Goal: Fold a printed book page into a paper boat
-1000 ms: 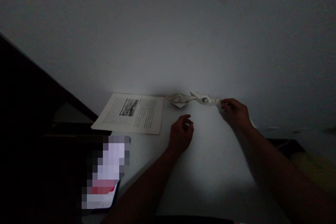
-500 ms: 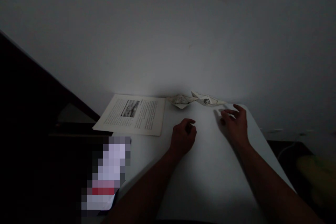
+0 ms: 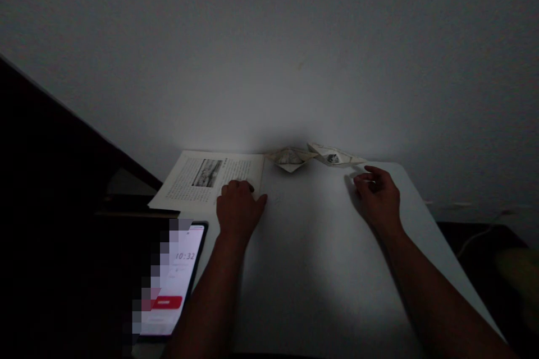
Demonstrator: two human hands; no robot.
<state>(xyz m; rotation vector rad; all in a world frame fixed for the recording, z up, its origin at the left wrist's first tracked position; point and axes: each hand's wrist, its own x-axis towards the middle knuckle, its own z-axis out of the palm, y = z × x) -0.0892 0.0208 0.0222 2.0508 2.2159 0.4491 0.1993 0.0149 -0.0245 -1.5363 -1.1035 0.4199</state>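
A printed paper sheet [image 3: 191,190] with a small picture lies at the table's back left. Over its right front corner is my left hand [image 3: 238,205], back up, thumb spread to the side and fingers bent forward; whether it touches the paper I cannot tell. Two folded paper boats, a left one [image 3: 289,160] and a right one [image 3: 337,158], stand end to end along the wall. My right hand [image 3: 379,196] hovers or rests just in front of the right boat's tip, fingers loosely curled and apart, with nothing seen in it.
A lit phone [image 3: 185,275] lies at the table's left edge, partly blurred out. The white table [image 3: 295,269] meets a grey wall [image 3: 278,67] at the back. To the right, beyond the table, are a pale cable [image 3: 475,235] and a dim yellowish thing [image 3: 517,280].
My left hand has moved left from the middle of the table to the printed sheet, its thumb now spread. My right hand has stayed nearly in place. The boats look unmoved.
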